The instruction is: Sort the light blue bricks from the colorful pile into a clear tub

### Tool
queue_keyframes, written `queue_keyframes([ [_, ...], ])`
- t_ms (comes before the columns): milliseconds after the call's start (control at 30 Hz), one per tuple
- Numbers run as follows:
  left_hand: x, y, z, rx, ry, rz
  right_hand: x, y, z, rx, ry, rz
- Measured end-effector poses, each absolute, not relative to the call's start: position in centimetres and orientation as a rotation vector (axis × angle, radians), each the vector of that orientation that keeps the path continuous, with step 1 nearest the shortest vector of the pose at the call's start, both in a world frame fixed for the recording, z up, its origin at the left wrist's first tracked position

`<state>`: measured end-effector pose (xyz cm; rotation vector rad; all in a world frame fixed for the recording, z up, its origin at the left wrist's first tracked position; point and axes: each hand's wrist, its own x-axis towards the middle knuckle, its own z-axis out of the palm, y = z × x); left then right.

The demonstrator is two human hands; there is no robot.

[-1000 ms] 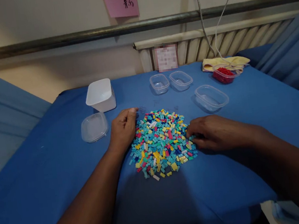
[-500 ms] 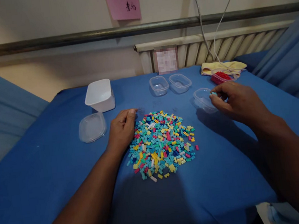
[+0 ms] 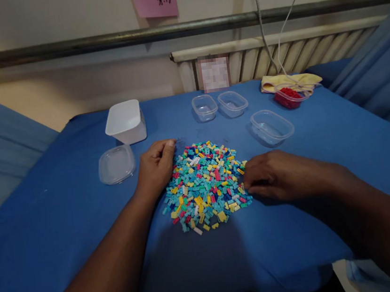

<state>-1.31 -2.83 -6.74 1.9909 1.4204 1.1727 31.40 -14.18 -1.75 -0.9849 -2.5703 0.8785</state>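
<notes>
A heap of small bricks (image 3: 204, 182) in teal, yellow, red, blue and white lies on the blue cloth in front of me. My left hand (image 3: 155, 167) rests curled against the heap's left edge, thumb along its far side. My right hand (image 3: 273, 174) lies at the heap's right edge, its fingertips pinched together among the bricks; what they hold is too small to make out. A clear oval tub (image 3: 271, 126) stands just beyond my right hand.
Two small clear tubs (image 3: 205, 107) (image 3: 233, 103) stand at the back, a tub of red bricks (image 3: 288, 97) sits on a yellow cloth (image 3: 279, 81) at back right. A white box (image 3: 125, 122) and a clear lid (image 3: 116, 163) lie at left. A radiator and cables are behind.
My right hand was at the heap, went up to the clear oval tub with a teal brick, and has come back down to the heap's right edge. My left hand stayed put.
</notes>
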Motion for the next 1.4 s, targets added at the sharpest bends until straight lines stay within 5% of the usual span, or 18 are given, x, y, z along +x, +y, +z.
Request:
queue_keyframes([
  [333, 0.0, -5.5, -4.8, 2.405, 1.076, 1.264, 31.0, -14.1, -2.1, -1.141, -2.687, 0.79],
  [533, 1.7, -8.6, -4.1, 2.843, 0.565, 0.763, 32.3, -13.5, -2.7, -1.243, -2.473, 0.727],
  [800, 1.4, -8.0, -5.3, 2.836, 0.598, 0.744, 32.5, -10.6, -5.5, -1.303, -2.276, 0.47],
  [1400, 1.7, -8.2, -5.6, 2.795, 0.625, 0.76, 32.0, -11.2, -4.7, -1.358, -2.411, 0.628],
])
